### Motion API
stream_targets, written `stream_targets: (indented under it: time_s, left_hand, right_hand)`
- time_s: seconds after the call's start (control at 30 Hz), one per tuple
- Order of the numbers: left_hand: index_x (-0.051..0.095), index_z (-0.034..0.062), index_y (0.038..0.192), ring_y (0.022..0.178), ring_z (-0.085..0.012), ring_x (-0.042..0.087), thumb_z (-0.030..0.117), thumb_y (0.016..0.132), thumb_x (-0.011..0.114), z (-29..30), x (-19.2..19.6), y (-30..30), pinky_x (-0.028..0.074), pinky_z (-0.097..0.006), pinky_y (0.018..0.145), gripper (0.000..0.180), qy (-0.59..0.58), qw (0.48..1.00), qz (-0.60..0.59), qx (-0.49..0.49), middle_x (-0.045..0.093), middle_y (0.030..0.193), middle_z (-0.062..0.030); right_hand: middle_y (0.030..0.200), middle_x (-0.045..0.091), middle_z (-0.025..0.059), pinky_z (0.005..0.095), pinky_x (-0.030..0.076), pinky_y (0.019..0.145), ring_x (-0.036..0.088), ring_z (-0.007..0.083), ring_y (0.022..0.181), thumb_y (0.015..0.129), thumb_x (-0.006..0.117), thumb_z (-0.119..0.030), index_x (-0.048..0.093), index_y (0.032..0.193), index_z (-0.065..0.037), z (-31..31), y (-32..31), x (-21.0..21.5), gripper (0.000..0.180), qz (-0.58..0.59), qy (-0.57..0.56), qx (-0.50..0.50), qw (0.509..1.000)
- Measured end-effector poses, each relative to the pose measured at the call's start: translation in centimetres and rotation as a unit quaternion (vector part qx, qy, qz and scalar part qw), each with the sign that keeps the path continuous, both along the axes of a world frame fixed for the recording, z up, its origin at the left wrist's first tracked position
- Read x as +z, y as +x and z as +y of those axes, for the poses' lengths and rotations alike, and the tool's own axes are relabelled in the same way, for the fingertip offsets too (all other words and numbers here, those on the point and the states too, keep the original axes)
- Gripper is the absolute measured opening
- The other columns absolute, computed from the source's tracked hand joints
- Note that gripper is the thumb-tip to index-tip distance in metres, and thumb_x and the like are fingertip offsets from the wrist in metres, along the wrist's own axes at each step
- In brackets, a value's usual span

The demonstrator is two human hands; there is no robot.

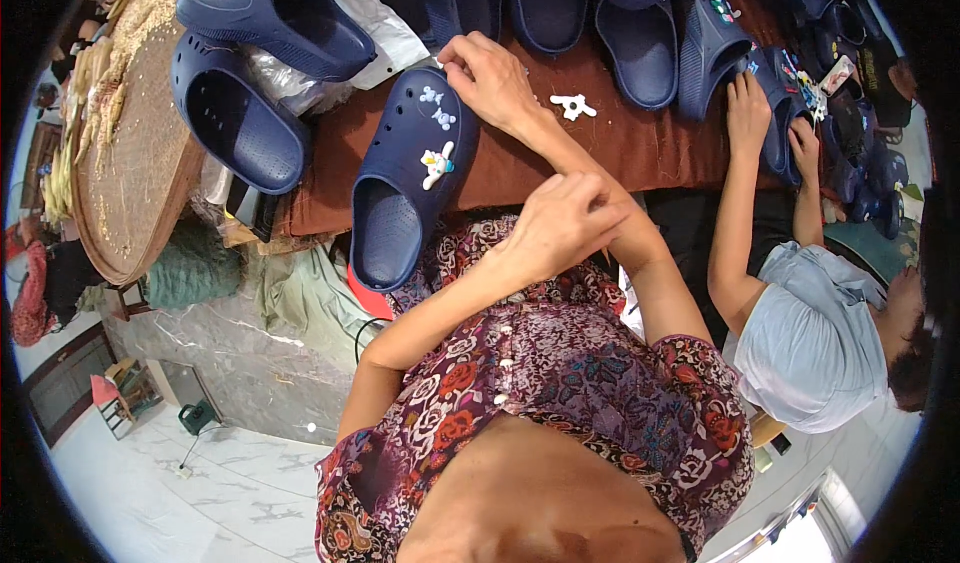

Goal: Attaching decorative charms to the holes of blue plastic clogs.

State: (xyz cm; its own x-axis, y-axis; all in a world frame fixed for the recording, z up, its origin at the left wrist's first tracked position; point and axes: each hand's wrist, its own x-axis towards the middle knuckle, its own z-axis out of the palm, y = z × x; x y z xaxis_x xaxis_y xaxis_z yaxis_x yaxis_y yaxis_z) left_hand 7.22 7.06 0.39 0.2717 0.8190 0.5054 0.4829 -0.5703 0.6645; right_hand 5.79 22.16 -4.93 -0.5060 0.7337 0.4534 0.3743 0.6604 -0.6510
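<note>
**Navy clog under the upper hand**

Navy clog is lying on brown worktop, toe away from person. Right hand is resting at toe, grip curled, fingers touching clog w/ white charms. Left hand is hovering nearer the body, grip pinched; contents can't tell.

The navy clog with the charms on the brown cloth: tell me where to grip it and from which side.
Grip the navy clog at its open heel rim, coming from the wearer's near side. That end overhangs the brown cloth's edge and is free, while the right hand rests at the toe and the charms stud the top. Probably pinch the rim rather than the studded upper.
</note>
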Motion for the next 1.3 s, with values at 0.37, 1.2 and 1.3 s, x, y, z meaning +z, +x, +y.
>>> stream_targets:
  time_s: [0.37, 1.2, 1.3]
  left_hand:
    - [0.066, 0.007, 0.088, 0.073, -0.0257, 0.058, 0.01, 0.076, 0.072, -1.7, -2.2, -2.3, 0.048, -0.037, 0.065, 0.014, -0.086, 0.996, -0.007, -0.009, 0.052, 0.079, -0.0067]
    - [0.063, 0.0004, 0.095, 0.068, -0.0049, 0.052, -0.001, 0.086, 0.063, -8.6, 1.2, -10.6, 0.042, -0.02, 0.061, 0.009, -0.21, 0.885, -0.176, 0.376, 0.058, 0.088, -0.0017]
    - [0.061, 0.0007, 0.099, 0.076, -0.0066, 0.054, 0.001, 0.087, 0.063, -9.1, -0.2, -11.6, 0.044, -0.022, 0.07, 0.013, -0.229, 0.876, -0.187, 0.381, 0.058, 0.092, -0.0017]
  right_hand:
    - [0.087, 0.062, 0.0105, 0.0386, 0.05, 0.07, 0.063, 0.0277, 0.079, 0.085, 0.058, -0.014, 0.064, 0.093, -0.008, 0.6, 3.6, 1.2, 0.012, 0.013, -0.093, -0.008, 0.996]
    - [0.092, 0.06, 0.013, 0.0424, 0.047, 0.075, 0.059, 0.0322, 0.087, 0.08, 0.068, -0.013, 0.063, 0.096, -0.004, -0.2, 7.0, -1.5, 0.019, -0.167, 0.034, -0.102, 0.98]
    - [0.089, 0.06, 0.0121, 0.0418, 0.047, 0.074, 0.06, 0.0298, 0.084, 0.079, 0.069, -0.009, 0.057, 0.09, -0.004, -0.1, 7.1, -1.0, 0.017, -0.144, 0.008, -0.093, 0.985]
